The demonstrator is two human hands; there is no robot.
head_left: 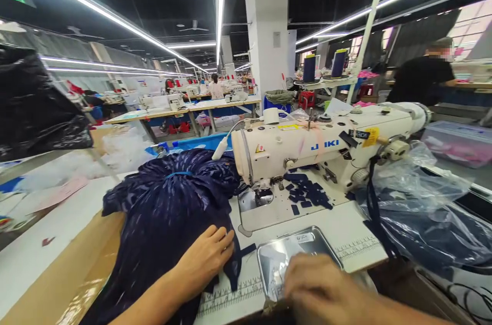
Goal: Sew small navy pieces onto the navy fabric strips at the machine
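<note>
My left hand (203,258) lies flat, fingers together, on a bundle of dark navy patterned fabric (169,212) tied with a blue band, left of the needle. My right hand (319,286) is low at the front edge, blurred, over a shiny metal tray (303,243) that holds small pale bits; I cannot make out its fingers. A white JUKI sewing machine (326,145) stands behind, with several small navy fabric pieces (307,194) on its bed.
A clear plastic bag of dark cloth (423,212) sits at the right. Brown cardboard (77,268) lies at the left. Two blue thread cones (325,66) stand on a rack behind. A person in black (423,79) works at the far right; others sit further back.
</note>
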